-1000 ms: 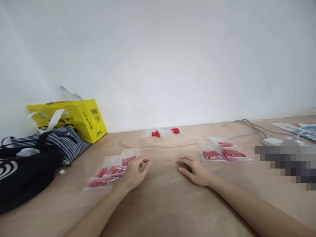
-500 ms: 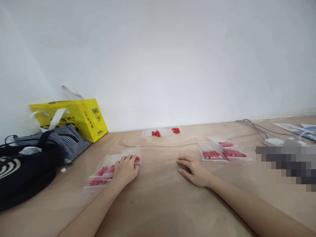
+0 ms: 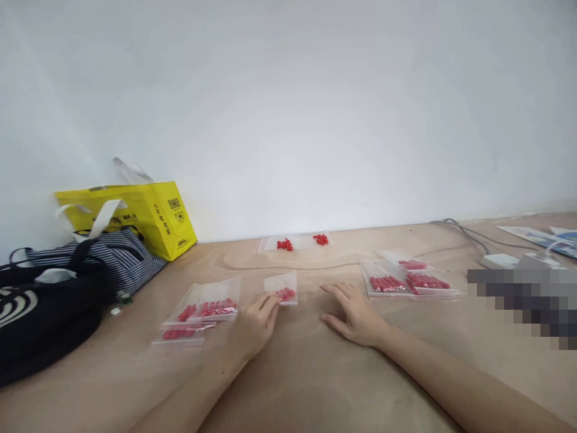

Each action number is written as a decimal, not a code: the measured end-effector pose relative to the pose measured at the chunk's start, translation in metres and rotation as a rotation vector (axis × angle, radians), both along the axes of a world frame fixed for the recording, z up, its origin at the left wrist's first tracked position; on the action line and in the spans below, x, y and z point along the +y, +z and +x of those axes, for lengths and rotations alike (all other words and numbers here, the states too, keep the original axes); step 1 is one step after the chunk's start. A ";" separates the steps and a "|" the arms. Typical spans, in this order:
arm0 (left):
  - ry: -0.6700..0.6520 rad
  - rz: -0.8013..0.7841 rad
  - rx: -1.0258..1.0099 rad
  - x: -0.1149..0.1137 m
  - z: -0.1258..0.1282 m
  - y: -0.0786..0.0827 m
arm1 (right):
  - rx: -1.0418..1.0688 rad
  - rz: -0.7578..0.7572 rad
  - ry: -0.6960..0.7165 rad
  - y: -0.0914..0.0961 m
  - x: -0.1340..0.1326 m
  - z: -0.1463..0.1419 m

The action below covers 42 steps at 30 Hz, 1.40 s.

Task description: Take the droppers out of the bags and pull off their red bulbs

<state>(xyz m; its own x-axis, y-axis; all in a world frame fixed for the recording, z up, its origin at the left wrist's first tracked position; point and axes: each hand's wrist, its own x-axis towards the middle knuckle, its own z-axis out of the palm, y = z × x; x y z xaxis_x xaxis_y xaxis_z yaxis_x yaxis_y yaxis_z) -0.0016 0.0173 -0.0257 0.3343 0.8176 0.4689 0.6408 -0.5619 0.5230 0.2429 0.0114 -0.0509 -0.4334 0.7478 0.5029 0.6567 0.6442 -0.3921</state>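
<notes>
My left hand [image 3: 255,325] has its fingertips pinched on the lower left edge of a small clear zip-lock bag [image 3: 280,281] with red pieces inside, low over or on the table. To its left lie overlapping zip-lock bags [image 3: 205,294] with red pieces in them. My right hand [image 3: 356,316] rests palm down on the table, fingers stretched and thumb apart, holding nothing. Just beyond it on the right, more zip-lock bags [image 3: 383,275] hold red-ended white sticks.
Against the wall at the back lie clear bags [image 3: 265,243] with loose red pieces [image 3: 285,245]. A yellow bag [image 3: 174,219], a striped bag [image 3: 130,264] and a black bag [image 3: 54,331] stand on the left. Cables [image 3: 469,231] and a white box [image 3: 500,261] are at right.
My left hand has moved right with one small bag, away from the left group of bags, which now shows more fully. My right hand has barely moved.
</notes>
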 end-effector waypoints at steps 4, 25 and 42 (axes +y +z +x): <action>-0.192 -0.117 -0.036 -0.006 0.022 -0.007 | -0.082 0.141 0.017 0.001 0.001 -0.011; 0.060 -1.162 -0.968 -0.004 0.049 0.008 | -0.049 0.270 -0.195 -0.011 0.008 -0.019; -0.057 -0.924 -0.948 0.011 0.047 -0.009 | -0.127 0.211 -0.072 -0.004 0.010 -0.043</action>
<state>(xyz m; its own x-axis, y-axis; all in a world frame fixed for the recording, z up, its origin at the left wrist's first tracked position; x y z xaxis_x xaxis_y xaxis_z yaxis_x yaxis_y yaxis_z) 0.0451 0.0282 -0.0342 0.2321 0.9559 -0.1799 -0.1947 0.2269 0.9543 0.1997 0.0210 -0.0545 -0.4525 0.6635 0.5959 0.7389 0.6531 -0.1660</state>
